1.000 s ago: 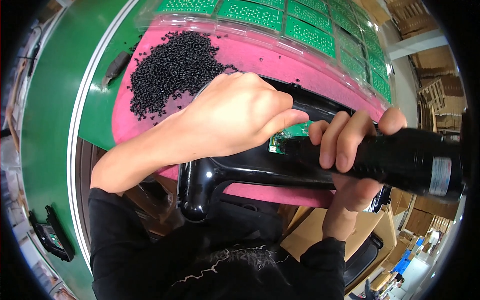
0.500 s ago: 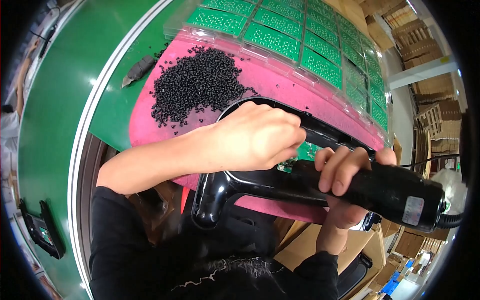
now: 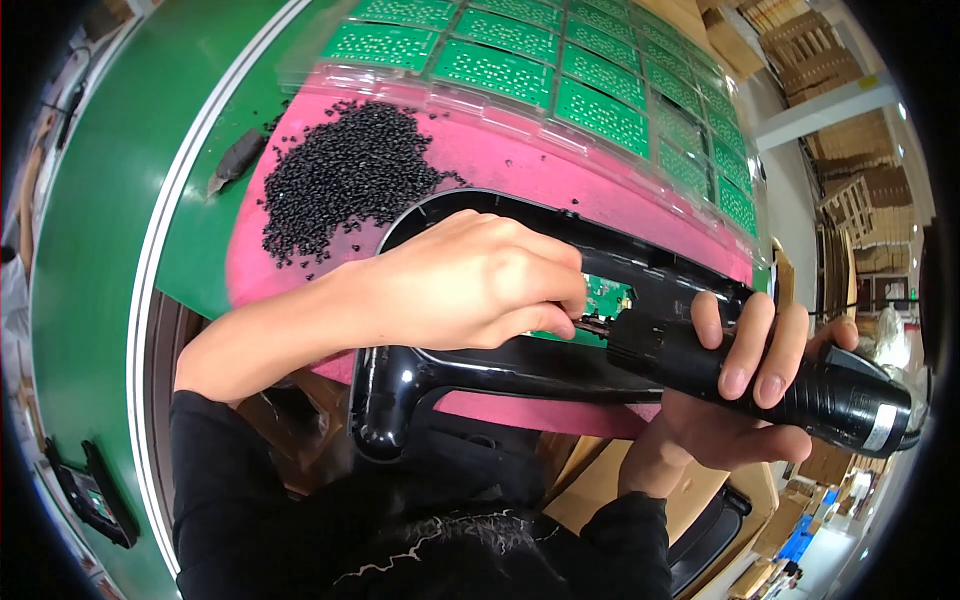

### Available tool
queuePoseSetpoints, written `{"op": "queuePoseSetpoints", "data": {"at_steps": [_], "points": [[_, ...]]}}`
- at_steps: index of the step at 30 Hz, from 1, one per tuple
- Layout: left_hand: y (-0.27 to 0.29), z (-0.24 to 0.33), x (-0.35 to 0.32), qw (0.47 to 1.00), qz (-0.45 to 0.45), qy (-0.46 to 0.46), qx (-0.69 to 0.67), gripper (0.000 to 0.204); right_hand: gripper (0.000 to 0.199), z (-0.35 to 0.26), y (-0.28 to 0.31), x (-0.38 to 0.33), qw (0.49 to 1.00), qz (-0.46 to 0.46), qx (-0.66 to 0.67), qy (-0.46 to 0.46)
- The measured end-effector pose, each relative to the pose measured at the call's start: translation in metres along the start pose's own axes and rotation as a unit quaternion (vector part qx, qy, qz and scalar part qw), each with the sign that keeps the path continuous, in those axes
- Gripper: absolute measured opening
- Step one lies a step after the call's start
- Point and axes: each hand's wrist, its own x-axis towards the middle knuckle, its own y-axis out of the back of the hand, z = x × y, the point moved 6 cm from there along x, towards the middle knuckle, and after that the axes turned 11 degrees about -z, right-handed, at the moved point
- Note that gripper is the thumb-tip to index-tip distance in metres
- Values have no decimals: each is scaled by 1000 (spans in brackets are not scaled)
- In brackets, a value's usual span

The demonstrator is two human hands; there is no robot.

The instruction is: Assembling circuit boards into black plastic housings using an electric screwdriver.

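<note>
On pink mat (image 3: 500, 165): glossy black housing (image 3: 480, 375); right hand (image 3: 735, 400) fingers clamped on black screwdriver (image 3: 770, 375); left hand (image 3: 470, 280) fingers pinched together.

My hands meet over a frame on a mat, parts behind.

I see the mat (image 3: 520, 170) lying on the work table (image 3: 110, 250), with the plastic frame (image 3: 480, 375) on its near half. A heap of small pellets (image 3: 345, 175) sits on the mat behind and left of the frame; trays of circuit boards (image 3: 560, 70) run along behind it. My left hand (image 3: 470, 285) rests on the frame, my right hand (image 3: 735, 390) grips the powered screwdriver (image 3: 770, 375) to its right, tip pointing left toward a circuit board (image 3: 605, 298) inside the frame.
</note>
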Motion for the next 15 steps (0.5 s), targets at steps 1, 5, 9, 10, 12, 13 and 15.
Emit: {"op": "queuePoseSetpoints", "data": {"at_steps": [1, 5, 9, 10, 12, 13, 15], "points": [[-2, -1, 0, 999, -6, -1, -35, 16, 77, -1, 1, 0, 1000, 5, 7, 1], [-5, 2, 8, 994, -30, -12, -103, 14, 67, -9, 6, 2, 997, -59, 50, -29], [-6, 1, 6, 990, -20, -13, -138, 13, 66, -5, 4, 2, 996, -50, 68, 5], [-6, -1, 6, 991, -12, 1, -136, 14, 66, -4, 6, 2, 997, -45, 64, 8], [-5, -1, 7, 993, -24, 9, -117, 15, 68, -3, 5, 2, 995, -84, 50, 12], [-4, 0, 8, 992, -25, 11, -121, 15, 69, -3, 5, 2, 995, -93, 46, 5], [-5, 0, 8, 990, -26, 14, -141, 18, 70, -2, 4, 0, 995, -90, 41, 6]]}}
